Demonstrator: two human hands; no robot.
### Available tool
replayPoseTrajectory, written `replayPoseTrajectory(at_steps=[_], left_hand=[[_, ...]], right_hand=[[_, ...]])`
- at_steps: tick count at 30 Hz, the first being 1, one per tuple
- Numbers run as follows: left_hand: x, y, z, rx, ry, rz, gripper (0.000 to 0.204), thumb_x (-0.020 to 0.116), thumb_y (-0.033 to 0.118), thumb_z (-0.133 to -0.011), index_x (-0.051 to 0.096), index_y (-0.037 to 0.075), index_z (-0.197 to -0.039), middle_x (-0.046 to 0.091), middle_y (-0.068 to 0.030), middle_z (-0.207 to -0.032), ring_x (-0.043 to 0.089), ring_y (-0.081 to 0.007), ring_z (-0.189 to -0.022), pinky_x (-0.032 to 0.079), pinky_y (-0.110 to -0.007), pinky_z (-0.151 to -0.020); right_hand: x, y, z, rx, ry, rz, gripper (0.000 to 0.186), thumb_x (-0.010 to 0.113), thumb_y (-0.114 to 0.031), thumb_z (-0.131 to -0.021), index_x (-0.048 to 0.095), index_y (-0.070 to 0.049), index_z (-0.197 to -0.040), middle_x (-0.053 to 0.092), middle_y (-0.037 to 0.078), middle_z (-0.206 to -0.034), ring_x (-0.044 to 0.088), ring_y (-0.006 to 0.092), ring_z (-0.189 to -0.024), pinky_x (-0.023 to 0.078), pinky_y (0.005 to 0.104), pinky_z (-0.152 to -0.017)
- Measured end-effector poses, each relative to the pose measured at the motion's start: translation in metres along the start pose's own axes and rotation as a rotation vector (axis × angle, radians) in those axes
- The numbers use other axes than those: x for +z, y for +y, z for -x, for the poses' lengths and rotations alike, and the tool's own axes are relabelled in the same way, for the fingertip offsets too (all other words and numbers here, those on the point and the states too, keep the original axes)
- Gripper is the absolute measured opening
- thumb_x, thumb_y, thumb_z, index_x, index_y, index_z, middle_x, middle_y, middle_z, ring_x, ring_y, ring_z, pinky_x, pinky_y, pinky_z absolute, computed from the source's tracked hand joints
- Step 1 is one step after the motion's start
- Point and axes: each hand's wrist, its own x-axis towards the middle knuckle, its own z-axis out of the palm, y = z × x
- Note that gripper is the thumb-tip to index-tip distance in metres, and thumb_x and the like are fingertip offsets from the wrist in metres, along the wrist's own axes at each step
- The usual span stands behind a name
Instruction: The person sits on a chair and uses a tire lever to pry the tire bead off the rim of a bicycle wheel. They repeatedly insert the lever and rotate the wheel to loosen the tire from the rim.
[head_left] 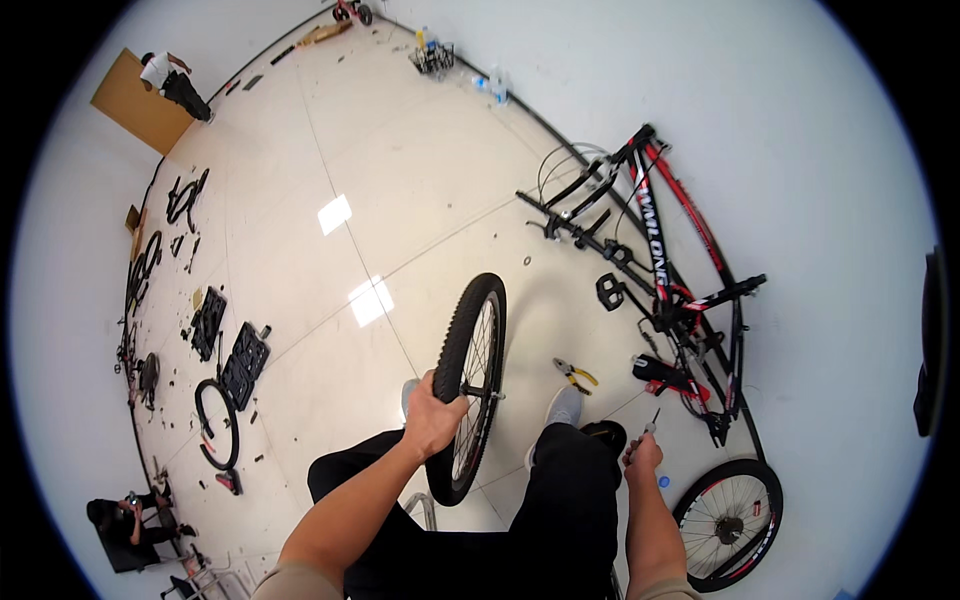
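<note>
Black knobbly rubber sits in the left hand (434, 418), its fingers wrapped round the near-left side of the wheel (458, 345), tips partly hidden by the tyre. The right hand (643, 455) is closed round a thin tool, seemingly a screwdriver (651, 426), its shaft pointing forward and slightly right, away from the wheel. The hub (480, 392) lies just right of the left fingers, so that hand is clearly the nearer; the right one is well apart, off to the wheel's right, beyond the right knee. The wheel stands on edge in front of the person, between the knees, its long axis running away from the body with the top leaning a little right, and its axle set crosswise, pointing toward left and right. Whether the tyre touches the floor (400, 240) I cannot tell. Farther out, yellow-handled pliers (575, 375) lie open ahead of the right shoe (565, 405). Beyond them, a black-and-red frame (655, 225) rests along the right wall, and a second wheel (765, 535) lies right of the right forearm. Far left are black tool cases (245, 365) and a bare rim (236, 440).
</note>
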Motion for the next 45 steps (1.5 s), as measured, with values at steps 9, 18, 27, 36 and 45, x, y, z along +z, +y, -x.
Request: replayPoseTrajectory(at_steps=[9,18,27,36,45], left_hand=[[-0.019,-0.004,-0.031,0.296,-0.142,-0.364,0.051,0.067,0.031,-0.078,0.059,-0.001,-0.117,0.070,-0.0301,-0.103,0.067,-0.0458,-0.102,0.053,-0.048,-0.090],[-0.052,-0.006,-0.022,0.388,0.064,-0.669,0.072,0.070,0.060,-0.086,0.055,0.012,-0.138,0.067,-0.0170,-0.114,0.065,-0.0362,-0.111,0.050,-0.051,-0.093],[-0.053,-0.053,0.009,0.719,0.337,-0.725,0.061,0.069,0.062,-0.086,0.067,0.009,-0.117,0.066,-0.0114,-0.091,0.065,-0.0296,-0.088,0.048,-0.044,-0.077],[-0.062,-0.073,0.018,0.768,0.281,-0.678,0.059,0.069,0.065,-0.085,0.067,0.008,-0.103,0.064,-0.0116,-0.084,0.065,-0.0312,-0.078,0.052,-0.043,-0.069],[-0.072,-0.083,0.003,0.791,0.226,-0.632,0.059,0.064,0.068,-0.087,0.065,0.009,-0.092,0.066,-0.0127,-0.075,0.068,-0.0335,-0.069,0.055,-0.044,-0.061]], right_hand=[[0.033,-0.126,0.154,-0.330,-0.331,-0.214,0.016,0.062,-0.020,-0.086,0.058,-0.006,-0.093,0.061,0.004,-0.078,0.053,0.0135,-0.060,0.040,0.0276,-0.050],[0.052,-0.142,0.287,-0.686,-0.588,0.046,0.026,0.067,-0.017,-0.086,0.067,0.001,-0.105,0.062,0.001,-0.083,0.049,0.0079,-0.059,0.039,0.0256,-0.053],[0.080,-0.034,0.325,-0.676,-0.687,0.352,0.038,0.069,-0.016,-0.088,0.065,0.004,-0.120,0.067,0.004,-0.092,0.059,0.0101,-0.081,0.047,0.0247,-0.072],[0.121,-0.038,0.303,-1.205,-0.691,0.472,0.034,0.070,-0.012,-0.084,0.060,-0.001,-0.114,0.066,0.010,-0.100,0.064,0.0235,-0.089,0.052,0.0358,-0.083],[0.167,-0.066,0.312,-1.359,-0.874,1.069,0.048,0.079,-0.029,-0.079,0.066,-0.008,-0.121,0.070,0.016,-0.114,0.067,0.0357,-0.107,0.052,0.0419,-0.095]])
